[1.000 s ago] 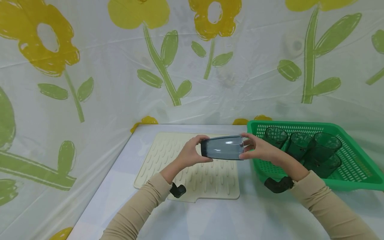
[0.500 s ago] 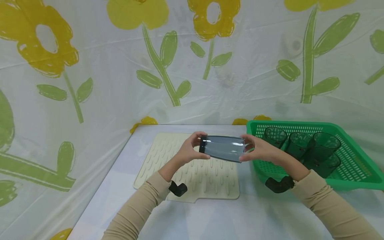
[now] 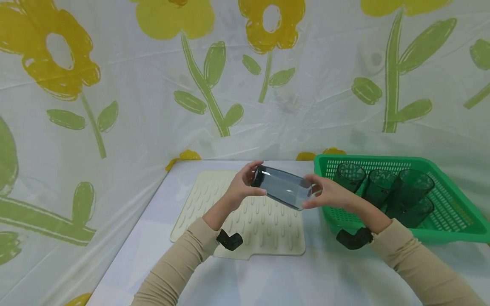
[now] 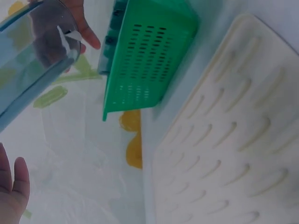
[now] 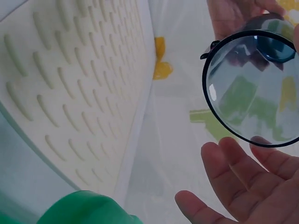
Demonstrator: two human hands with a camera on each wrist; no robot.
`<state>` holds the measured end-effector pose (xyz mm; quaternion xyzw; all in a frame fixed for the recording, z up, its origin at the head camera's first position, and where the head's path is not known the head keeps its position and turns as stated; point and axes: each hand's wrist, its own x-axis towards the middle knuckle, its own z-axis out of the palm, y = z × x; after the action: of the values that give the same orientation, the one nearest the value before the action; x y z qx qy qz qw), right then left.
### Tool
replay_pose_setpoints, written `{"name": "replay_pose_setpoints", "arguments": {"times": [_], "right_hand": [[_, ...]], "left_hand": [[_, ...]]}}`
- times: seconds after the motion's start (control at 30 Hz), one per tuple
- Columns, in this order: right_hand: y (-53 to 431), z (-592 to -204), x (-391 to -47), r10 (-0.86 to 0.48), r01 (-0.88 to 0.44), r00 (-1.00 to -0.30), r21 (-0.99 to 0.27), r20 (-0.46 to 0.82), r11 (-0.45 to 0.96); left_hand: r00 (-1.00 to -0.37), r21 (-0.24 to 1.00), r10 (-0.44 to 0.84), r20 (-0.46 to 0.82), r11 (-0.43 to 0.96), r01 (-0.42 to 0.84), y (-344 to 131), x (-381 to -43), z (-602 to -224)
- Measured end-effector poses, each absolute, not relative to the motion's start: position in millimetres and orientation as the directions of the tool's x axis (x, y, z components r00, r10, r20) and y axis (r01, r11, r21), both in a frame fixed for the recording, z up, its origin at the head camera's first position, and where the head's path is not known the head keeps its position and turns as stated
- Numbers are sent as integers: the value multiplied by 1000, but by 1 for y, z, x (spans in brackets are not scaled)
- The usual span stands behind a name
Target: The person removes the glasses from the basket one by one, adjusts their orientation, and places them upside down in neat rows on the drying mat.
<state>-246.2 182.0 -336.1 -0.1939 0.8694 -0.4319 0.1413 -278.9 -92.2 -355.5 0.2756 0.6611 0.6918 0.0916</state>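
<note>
So nearest to the camera were two beige fabric sleeves (image 3: 172, 260), each with a bent black gadget (image 3: 231, 240) at the wrist. Past those, the left hand (image 3: 239, 188) had its fingers and thumb clamped on the dark, thick base of a clear blue-grey tumbler (image 3: 284, 187), while the right hand (image 3: 334, 194) gripped the mouth end, thumb on one side of the rim and fingers on the other, a few of them spread apart in the right wrist view. The tumbler was up in the air on a slant, base higher to the left, mouth lower to the right. Under it, a cream rectangular mat (image 3: 264, 233) with raised oblong ridges lay flat on a pale whitish counter (image 3: 283, 280). Off to the right sat a green plastic basket (image 3: 451, 236) with slotted walls, holding four dark see-through glasses (image 3: 380, 187) bunched at its left side, some overlapping from the head view. Furthest back hung a white curtain (image 3: 145, 106) printed with big yellow flowers and green stems, a bit wrinkled.
</note>
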Motion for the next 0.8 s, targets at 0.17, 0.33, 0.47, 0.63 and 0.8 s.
{"name": "replay_pose_setpoints", "arguments": {"times": [0.17,0.33,0.47,0.63,0.8], "right_hand": [[178,-339,-247,-444,-209,-892,-800,-79,562],[173,-338,-247,-441,-197,-892,-798,-95,570],[170,-339,-249,-422,-178,-900,-786,-114,592],[163,-338,-249,-406,-218,-911,-748,-74,627],[159,-336,-248,-407,-250,-912,-732,-41,634]], "left_hand": [[-853,963,454,257,-195,186,-88,-277,-352],[-867,948,417,273,-270,168,-84,-275,-347],[-880,937,382,283,-306,169,-80,-272,-343],[-895,929,333,297,-317,190,-76,-272,-337],[-901,929,299,313,-295,224,-77,-274,-331]]}}
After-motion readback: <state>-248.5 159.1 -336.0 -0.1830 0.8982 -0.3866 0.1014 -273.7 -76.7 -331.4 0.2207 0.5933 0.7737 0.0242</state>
